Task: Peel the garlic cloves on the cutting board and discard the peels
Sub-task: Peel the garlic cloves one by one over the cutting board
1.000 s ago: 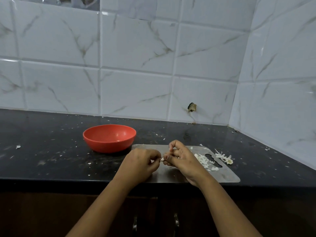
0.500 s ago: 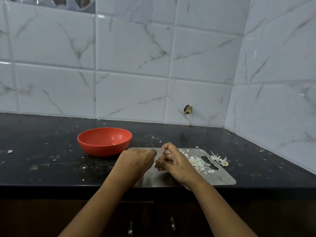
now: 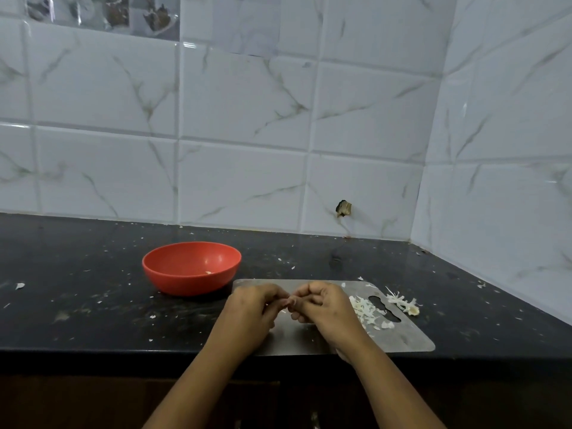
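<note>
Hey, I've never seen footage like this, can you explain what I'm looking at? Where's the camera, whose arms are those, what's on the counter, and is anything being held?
There is no machine here. A person wears a camera on the head, looking forward and down, so the two arms coming in from the bottom are their own. The left hand and right hand meet over a metal cutting board on a dark counter. Their fingers pinch something small between them, most likely a garlic clove, though it is almost hidden. On the board's right part lies a heap of pale peels, and just past its edge a dry garlic stem. Left of the board stands a red bowl with a small pale bit inside.
</note>
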Demonstrator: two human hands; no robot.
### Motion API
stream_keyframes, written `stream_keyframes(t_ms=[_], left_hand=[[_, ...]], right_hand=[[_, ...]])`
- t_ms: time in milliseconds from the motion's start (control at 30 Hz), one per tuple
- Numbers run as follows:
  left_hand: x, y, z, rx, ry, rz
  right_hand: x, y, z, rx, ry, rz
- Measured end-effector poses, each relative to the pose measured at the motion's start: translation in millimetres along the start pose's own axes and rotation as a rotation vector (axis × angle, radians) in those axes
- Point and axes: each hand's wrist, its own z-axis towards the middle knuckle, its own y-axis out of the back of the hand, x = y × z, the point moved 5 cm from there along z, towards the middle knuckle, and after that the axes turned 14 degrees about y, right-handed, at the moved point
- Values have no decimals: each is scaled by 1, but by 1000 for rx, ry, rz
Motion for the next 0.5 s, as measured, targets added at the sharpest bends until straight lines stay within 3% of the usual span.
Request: stream_keyframes(t_ms=[133,300,500], left_hand=[[6,3,0,-52,46,-46],[9,3,0,-80,74,-107],[10,1,-3,-94,31,-61]], right_hand=[[-5,-2,0,36,-9,-71],[-2,-5,1,101,95,-431],[2,-11,-2,128,164,-596]])
